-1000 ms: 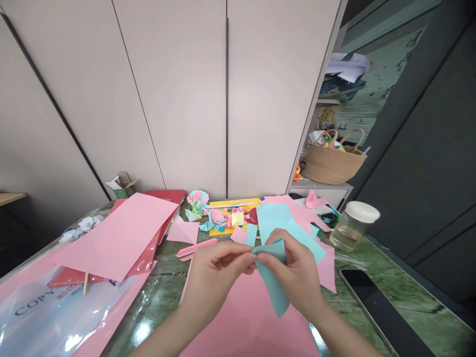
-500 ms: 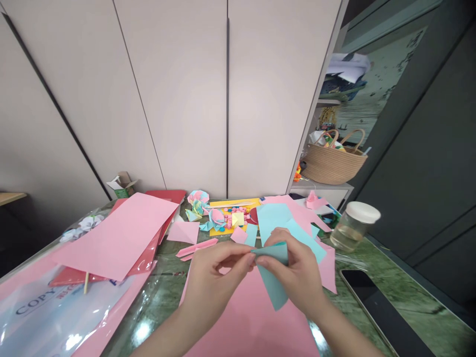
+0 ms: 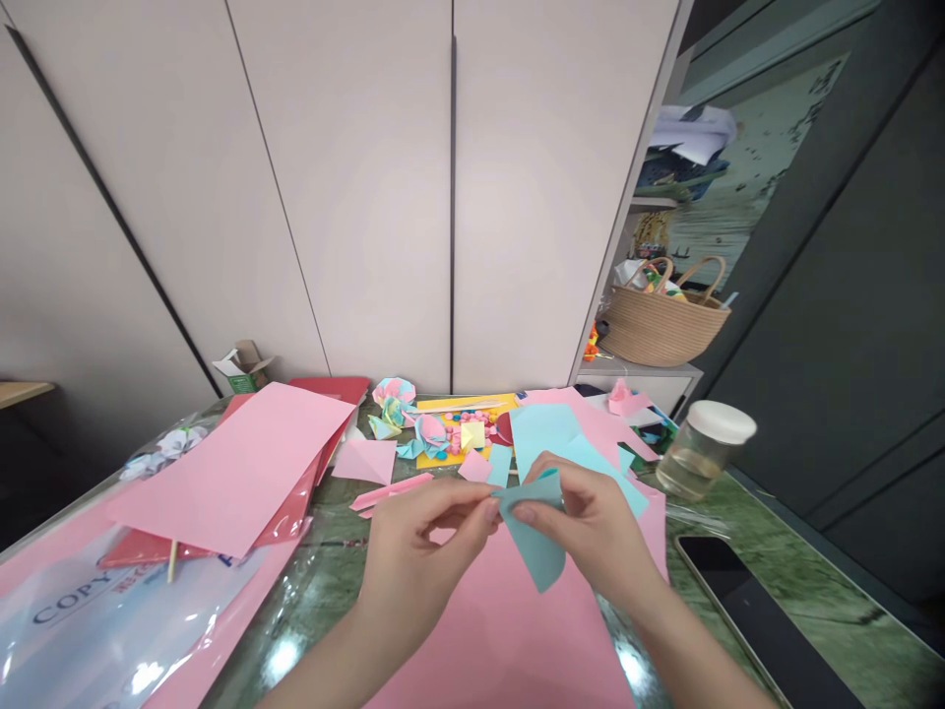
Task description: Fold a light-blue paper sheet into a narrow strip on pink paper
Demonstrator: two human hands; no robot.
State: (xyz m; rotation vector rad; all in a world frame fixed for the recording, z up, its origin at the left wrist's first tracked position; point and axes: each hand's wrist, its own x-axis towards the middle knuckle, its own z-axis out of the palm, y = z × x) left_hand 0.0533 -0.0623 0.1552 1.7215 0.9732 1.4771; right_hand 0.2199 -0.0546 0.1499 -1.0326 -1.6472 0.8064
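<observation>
A piece of light blue paper (image 3: 537,551), curled over at its top, is held between my two hands above a large pink sheet (image 3: 509,640). My left hand (image 3: 424,551) pinches its left corner between thumb and forefinger. On the other side, my right hand (image 3: 595,527) grips the paper with the thumb in front and the fingers behind it. The paper's lower end hangs down in a rounded point. Behind my hands lie a small pink square (image 3: 474,466) and a folded pink strip (image 3: 391,492).
Pink sheets (image 3: 243,473) and a plastic paper packet (image 3: 110,630) cover the left side. At the right stand a lidded jar (image 3: 705,448) and a phone (image 3: 760,620). Crumpled paper flowers (image 3: 428,433), a yellow sheet (image 3: 432,406) and blue sheets (image 3: 542,433) lie at the back.
The light blue paper has turned a little and moved slightly up and left, its top now curled over more. My right hand has shifted with it; my left hand keeps its pinch.
</observation>
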